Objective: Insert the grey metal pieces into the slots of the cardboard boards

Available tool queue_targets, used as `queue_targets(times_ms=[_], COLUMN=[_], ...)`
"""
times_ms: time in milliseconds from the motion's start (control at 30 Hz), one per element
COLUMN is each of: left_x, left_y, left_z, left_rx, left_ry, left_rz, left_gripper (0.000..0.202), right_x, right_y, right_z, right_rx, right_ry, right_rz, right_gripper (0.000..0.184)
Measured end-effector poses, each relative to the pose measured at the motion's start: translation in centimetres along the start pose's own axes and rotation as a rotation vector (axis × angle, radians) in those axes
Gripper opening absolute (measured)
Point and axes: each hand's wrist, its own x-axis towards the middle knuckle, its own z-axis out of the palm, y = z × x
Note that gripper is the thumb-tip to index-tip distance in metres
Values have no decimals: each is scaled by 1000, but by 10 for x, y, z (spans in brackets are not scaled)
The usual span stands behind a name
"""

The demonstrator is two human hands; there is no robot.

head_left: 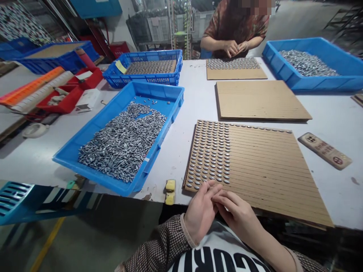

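My left hand (200, 212) is turned palm up at the near edge of a ridged cardboard sheet (263, 166), its fingers bent and held together. Against those fingertips, my right hand (238, 211) makes a pinch. Whatever lies between the fingers is too small or hidden to make out. Small pointed silver metal pieces (211, 151) sit in rows on the sheet's left part, and one row runs along its far edge. To the left stands a blue tray (159, 158) with a heap of similar loose pieces (121, 139).
Yellow blocks (170, 192) lie at the table's front edge. A printed plaque (324, 150) is at right. Beyond are stacked cardboard (261, 100), a blue basket (143, 80) and another blue tray (317, 85). A co-worker (235, 37) handles pieces across the table.
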Motion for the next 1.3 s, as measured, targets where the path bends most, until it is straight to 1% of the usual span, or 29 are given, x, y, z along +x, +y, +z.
queue_targets(times_ms=[100,167,233,333,433,500,567,633,700,767,833,900,967,1033,1100,1133,1233,1300], left_x=[-4,-6,-8,-10,-11,-11,-11,-9,-7,-6,-6,-8,-11,-14,-15,-15,-15,-15], left_y=[3,5,5,3,-1,-2,-2,-1,-1,-1,-2,-2,-1,1,4,5,8,11], left_z=[0,-1,-5,-13,-19,-21,-21,-22,-24,-28,-31,-33,-32,-30,-30,-30,-35,-40], left_rx=[-2,27,102,251,321,327,327,350,423,538,639,713,805,911,968,970,939,933], left_ry=[-8,-11,8,89,146,142,125,116,114,114,109,106,107,112,120,129,175,212], left_rz=[23,64,118,158,101,78,89,120,180,269,338,381,435,504,557,576,631,668], left_gripper=[46,39,29,24,28,31,31,30,29,27,23,18,15,14,12,10,10,11], right_x=[3,5,7,6,2,0,0,1,1,0,-1,-2,-2,0,2,3,8,11], right_y=[-1,-1,-1,-2,-3,-5,-7,-9,-9,-7,-4,0,2,3,5,7,17,26], right_z=[-6,-10,-12,-10,-6,-4,-4,-6,-8,-8,-6,-2,2,4,4,4,3,6], right_rx=[124,195,249,314,341,305,253,248,298,394,532,691,818,873,814,728,309,34], right_ry=[-8,2,3,-34,-27,16,46,40,8,-27,-63,-94,-97,-74,-34,-6,101,157], right_rz=[57,112,147,198,248,197,111,86,164,310,465,576,641,662,617,561,289,101], right_gripper=[23,30,33,26,16,12,12,14,13,13,18,23,24,23,22,21,16,17])
